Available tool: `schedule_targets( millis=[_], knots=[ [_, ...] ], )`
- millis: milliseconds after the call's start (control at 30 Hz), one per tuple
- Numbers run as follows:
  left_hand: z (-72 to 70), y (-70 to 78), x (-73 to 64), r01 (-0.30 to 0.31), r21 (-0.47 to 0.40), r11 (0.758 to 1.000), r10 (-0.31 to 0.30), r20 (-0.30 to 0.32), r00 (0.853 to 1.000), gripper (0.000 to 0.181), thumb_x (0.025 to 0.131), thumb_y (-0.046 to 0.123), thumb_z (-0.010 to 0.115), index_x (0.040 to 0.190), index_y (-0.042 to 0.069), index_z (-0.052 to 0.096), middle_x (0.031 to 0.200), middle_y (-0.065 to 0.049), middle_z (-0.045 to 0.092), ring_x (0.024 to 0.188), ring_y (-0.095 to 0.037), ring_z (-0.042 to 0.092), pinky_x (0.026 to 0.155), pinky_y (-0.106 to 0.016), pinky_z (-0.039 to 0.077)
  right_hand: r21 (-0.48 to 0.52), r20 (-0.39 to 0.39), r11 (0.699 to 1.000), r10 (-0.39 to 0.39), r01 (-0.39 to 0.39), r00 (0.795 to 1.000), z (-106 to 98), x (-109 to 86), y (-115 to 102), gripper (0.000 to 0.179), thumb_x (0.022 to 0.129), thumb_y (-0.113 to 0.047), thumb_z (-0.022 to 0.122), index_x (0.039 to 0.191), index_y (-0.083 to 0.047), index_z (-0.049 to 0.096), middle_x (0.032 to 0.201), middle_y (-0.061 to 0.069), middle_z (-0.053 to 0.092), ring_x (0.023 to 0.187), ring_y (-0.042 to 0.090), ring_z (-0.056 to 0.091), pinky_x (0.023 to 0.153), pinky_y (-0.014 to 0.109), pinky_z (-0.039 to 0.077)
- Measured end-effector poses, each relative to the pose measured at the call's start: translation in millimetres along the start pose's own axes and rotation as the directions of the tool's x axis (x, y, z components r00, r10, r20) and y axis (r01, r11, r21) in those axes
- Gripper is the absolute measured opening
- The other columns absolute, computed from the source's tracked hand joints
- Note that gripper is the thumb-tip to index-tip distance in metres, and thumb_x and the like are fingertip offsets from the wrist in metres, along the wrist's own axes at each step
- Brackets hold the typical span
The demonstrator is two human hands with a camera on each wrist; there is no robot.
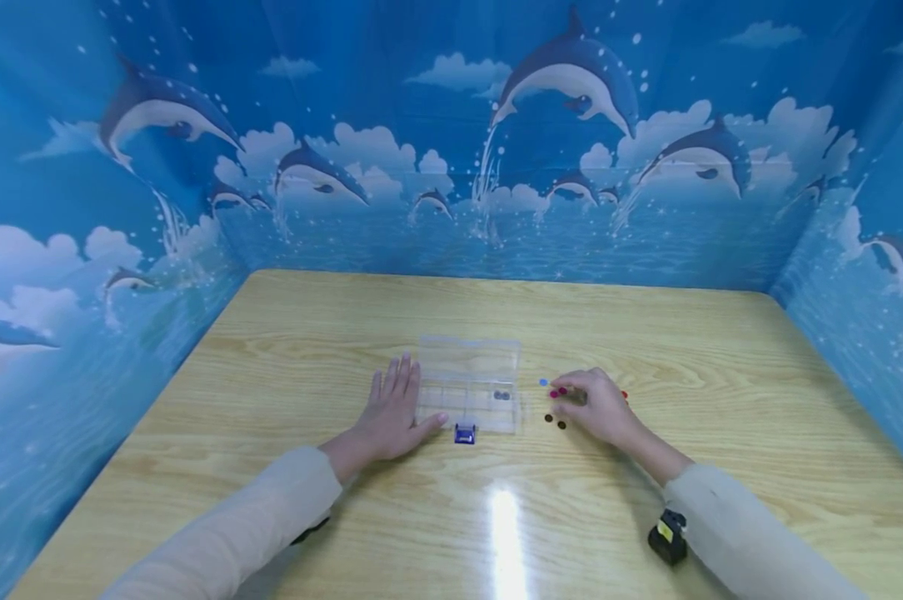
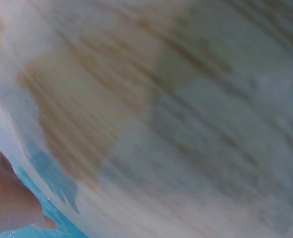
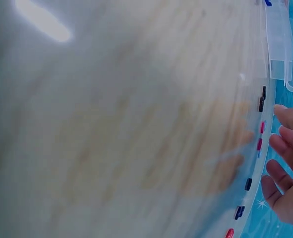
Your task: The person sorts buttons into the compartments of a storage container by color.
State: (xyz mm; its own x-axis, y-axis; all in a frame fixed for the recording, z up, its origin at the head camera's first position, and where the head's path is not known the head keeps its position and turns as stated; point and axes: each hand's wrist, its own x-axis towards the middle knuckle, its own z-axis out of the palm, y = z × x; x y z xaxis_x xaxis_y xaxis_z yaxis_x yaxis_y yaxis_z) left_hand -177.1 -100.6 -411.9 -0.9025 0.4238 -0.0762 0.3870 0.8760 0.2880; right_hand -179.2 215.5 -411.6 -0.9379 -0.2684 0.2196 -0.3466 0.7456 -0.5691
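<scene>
A clear plastic box [image 1: 442,412] lies with its lid [image 1: 470,360] raised at the back; its tray is split into compartments. Two small grey discs [image 1: 501,396] lie in a right-hand compartment. My left hand [image 1: 393,417] rests at the box's left side, fingers straight and thumb over the front left corner. My right hand [image 1: 597,405] hovers over small button-like discs right of the box, thumb and fingers apart. Near its fingertips are magenta discs [image 1: 553,394]; two dark discs [image 1: 548,418] lie in front and a blue disc [image 1: 543,382] behind. In the right wrist view, fingers [image 3: 285,148] appear loosely bent.
A dark blue clasp [image 1: 465,434] stands at the box's front edge. Red discs [image 1: 625,395] show beyond the right hand, which hides part of the group. The wood-grain table [image 1: 309,333] is bordered by a blue dolphin-print curtain [image 1: 391,225] at the back and sides.
</scene>
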Motion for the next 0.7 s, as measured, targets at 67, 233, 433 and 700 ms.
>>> schedule_targets(
  millis=[67, 233, 433, 700],
  knots=[
    [-0.4, 0.5, -0.2, 0.001, -0.001, 1.0, -0.001, 0.003, 1.0, 0.089, 0.093, 0.057, 0.035, 0.146, -0.006, 0.002, 0.153, -0.025, -0.006, 0.143, -0.04, -0.005, 0.116, -0.053, -0.001, -0.018, 0.003, 1.0, 0.012, -0.012, 1.0, 0.2, 1.7, 0.7, 0.029, 0.075, -0.009, 0.074, 0.102, -0.001, 0.069, 0.103, 0.015, 0.069, 0.089, 0.024, 0.053, 0.073, 0.029, 0.042],
    [0.9, -0.3, -0.1, 0.001, 0.008, 1.0, -0.001, 0.002, 1.0, 0.089, 0.093, 0.058, 0.034, 0.146, -0.005, 0.001, 0.153, -0.024, -0.006, 0.143, -0.039, -0.005, 0.116, -0.053, -0.001, -0.058, 0.002, 0.998, 0.033, -0.032, 0.999, 2.2, 5.8, 2.6, 0.023, 0.075, -0.011, 0.074, 0.097, -0.003, 0.071, 0.099, 0.012, 0.07, 0.087, 0.022, 0.05, 0.074, 0.03, 0.041],
    [2.6, -1.0, -0.2, 0.0, 0.007, 1.0, 0.0, -0.006, 1.0, 0.089, 0.093, 0.059, 0.034, 0.146, -0.006, 0.002, 0.154, -0.025, -0.005, 0.143, -0.039, -0.004, 0.116, -0.054, -0.001, -0.094, -0.011, 0.995, 0.029, -0.03, 1.0, 3.3, 8.2, 4.2, 0.014, 0.076, -0.01, 0.073, 0.089, -0.006, 0.072, 0.091, 0.008, 0.068, 0.088, 0.023, 0.051, 0.075, 0.036, 0.043],
    [2.4, -1.1, 0.0, 0.003, 0.007, 1.0, -0.002, -0.009, 1.0, 0.09, 0.093, 0.059, 0.034, 0.146, -0.005, 0.002, 0.154, -0.024, -0.005, 0.143, -0.039, -0.004, 0.116, -0.054, -0.001, -0.118, -0.014, 0.992, 0.034, -0.035, 0.999, 3.8, 13.0, 5.9, 0.008, 0.076, -0.01, 0.073, 0.084, -0.008, 0.073, 0.09, 0.008, 0.066, 0.088, 0.024, 0.051, 0.075, 0.037, 0.043]
  ],
)
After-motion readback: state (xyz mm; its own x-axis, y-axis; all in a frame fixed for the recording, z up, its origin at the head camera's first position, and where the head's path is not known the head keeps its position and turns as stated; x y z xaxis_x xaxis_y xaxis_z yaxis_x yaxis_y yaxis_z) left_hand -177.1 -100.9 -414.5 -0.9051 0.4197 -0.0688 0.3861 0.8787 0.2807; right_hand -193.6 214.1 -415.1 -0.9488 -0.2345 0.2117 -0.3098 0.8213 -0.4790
